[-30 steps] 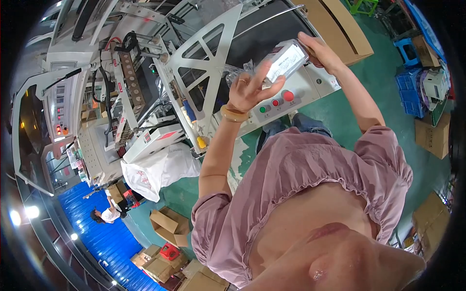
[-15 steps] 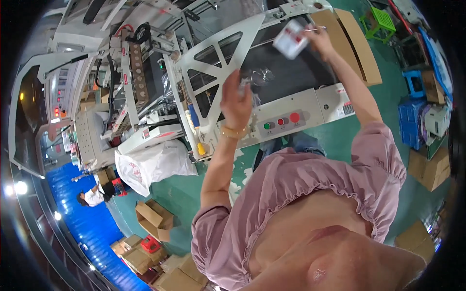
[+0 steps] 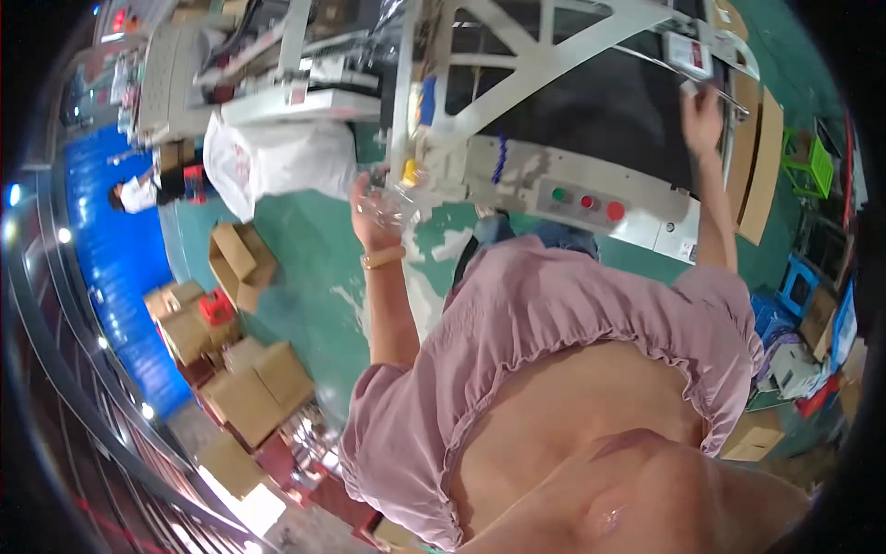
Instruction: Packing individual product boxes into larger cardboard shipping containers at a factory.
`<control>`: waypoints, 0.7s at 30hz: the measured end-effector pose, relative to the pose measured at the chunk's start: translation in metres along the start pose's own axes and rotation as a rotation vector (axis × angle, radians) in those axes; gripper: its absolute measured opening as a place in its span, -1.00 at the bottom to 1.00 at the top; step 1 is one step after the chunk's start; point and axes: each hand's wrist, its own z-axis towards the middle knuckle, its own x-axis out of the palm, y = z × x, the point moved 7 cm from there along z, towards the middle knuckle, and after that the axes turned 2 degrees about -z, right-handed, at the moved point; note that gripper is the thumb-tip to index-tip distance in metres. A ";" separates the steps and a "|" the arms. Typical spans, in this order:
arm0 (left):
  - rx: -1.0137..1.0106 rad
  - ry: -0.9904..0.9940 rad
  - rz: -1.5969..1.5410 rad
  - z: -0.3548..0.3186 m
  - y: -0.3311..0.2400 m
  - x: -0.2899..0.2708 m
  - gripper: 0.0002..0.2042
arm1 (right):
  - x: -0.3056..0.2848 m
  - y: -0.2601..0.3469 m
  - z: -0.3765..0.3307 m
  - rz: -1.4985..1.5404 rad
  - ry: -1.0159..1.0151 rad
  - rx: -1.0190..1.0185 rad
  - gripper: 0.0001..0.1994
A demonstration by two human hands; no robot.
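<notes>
My left hand (image 3: pixel 372 224) is out to the left over the floor, its fingers closed on crumpled clear plastic film (image 3: pixel 399 205). At the right end of the machine, my right hand (image 3: pixel 703 120) is blurred, so how its fingers are set does not show clearly. Just beyond it lies a small white box with red marks (image 3: pixel 688 54), beside a thin metal rail. Whether the fingertips touch the box I cannot make out. Between my hands stretches the machine's black belt (image 3: pixel 591 120), under a pale metal frame (image 3: pixel 526 69).
A control panel with green and red buttons (image 3: pixel 587 202) faces me. Left of the machine sits a white sack (image 3: pixel 286 166). Cardboard boxes (image 3: pixel 258 392) stand on the green floor behind it. A flattened carton (image 3: pixel 759 171) and a green stool (image 3: pixel 808 164) are at right.
My left hand has swung from above the belt down to the left with the plastic film. My right hand has carried the white box to the machine's right end. The view has shifted.
</notes>
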 end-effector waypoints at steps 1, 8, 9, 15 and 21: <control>-0.038 -0.064 -0.110 0.000 -0.008 -0.019 -0.74 | 0.028 0.015 -0.041 0.046 0.059 -0.106 -0.69; 0.122 -0.149 -0.096 0.052 -0.048 -0.136 -0.76 | 0.120 0.071 -0.171 0.009 0.487 -0.467 -0.72; 0.118 -0.078 -0.126 0.065 -0.057 -0.155 -0.73 | 0.113 0.094 -0.177 -0.141 0.386 -0.607 -0.71; 0.225 -0.093 -0.156 0.172 -0.150 -0.263 -0.69 | 0.133 0.098 -0.169 -0.512 0.323 -0.167 -0.61; 0.598 -0.301 0.140 0.347 -0.282 -0.369 -0.75 | 0.110 0.168 -0.196 -0.426 -0.293 -0.236 -0.64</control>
